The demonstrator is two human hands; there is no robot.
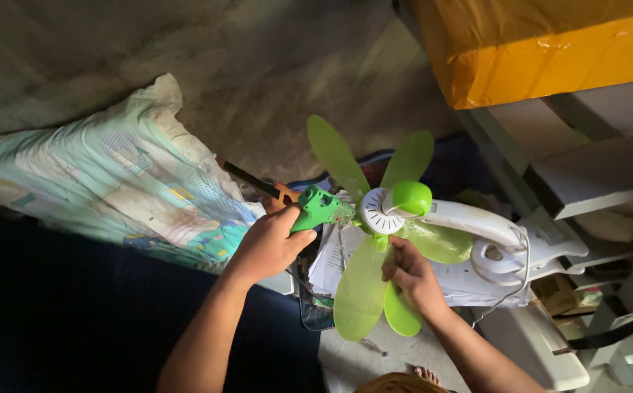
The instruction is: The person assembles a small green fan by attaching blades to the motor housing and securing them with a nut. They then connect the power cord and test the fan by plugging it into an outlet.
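Observation:
A small fan [385, 211] with light green blades and a white hub lies over a pile of papers; its white body [469, 218] with a coiled cord extends to the right. My left hand [269, 244] is wrapped around a green tool handle [316, 207] whose tip points at the fan's hub. My right hand [411, 273] pinches the fan at the base of its lower blades, just under the hub. A green cap [411, 196] sits beside the hub.
A patterned pillow [113, 182] lies at the left on a dark cover. An orange-handled tool [265, 188] rests behind the green one. A yellow-wrapped box [542, 44] sits on white shelving [586, 167] at the upper right. Papers [335, 258] are stacked under the fan.

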